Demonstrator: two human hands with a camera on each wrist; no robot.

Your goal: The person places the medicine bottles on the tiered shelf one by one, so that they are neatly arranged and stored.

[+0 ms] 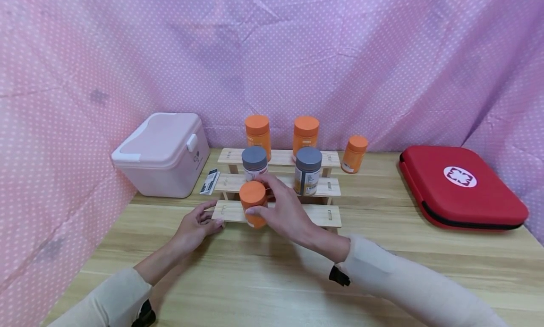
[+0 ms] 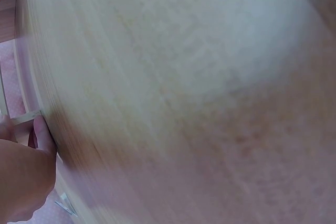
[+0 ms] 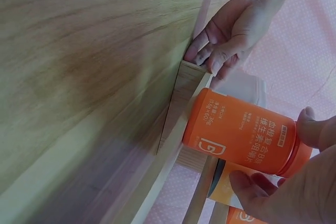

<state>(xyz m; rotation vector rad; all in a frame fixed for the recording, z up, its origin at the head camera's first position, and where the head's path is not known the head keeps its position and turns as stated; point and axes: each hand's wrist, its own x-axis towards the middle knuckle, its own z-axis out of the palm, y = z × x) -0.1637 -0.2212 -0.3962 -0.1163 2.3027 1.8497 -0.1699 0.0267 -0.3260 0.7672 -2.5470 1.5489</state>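
Observation:
My right hand (image 1: 289,211) grips an orange supplement bottle (image 1: 253,205) near its cap, over the lowest step of a three-step wooden rack (image 1: 306,213). In the right wrist view that bottle (image 3: 241,132) shows white lettering, and its base is right at the step's board. With thumb and fingers my left hand (image 1: 193,227) pinches the left end of the same step; the left wrist view shows this hand (image 2: 26,171) at the image's left edge. Two grey-capped bottles (image 1: 255,163) (image 1: 308,171) stand on the middle step. On the top step are two orange bottles (image 1: 258,131) (image 1: 305,133).
A smaller orange bottle (image 1: 354,154) stands on the table (image 1: 255,280) right of the rack. At the left is a pale pink lidded box (image 1: 161,152), with a small printed card (image 1: 210,181) beside it. A red zipped case (image 1: 459,190) lies at the right. Pink dotted cloth (image 1: 272,58) hangs behind.

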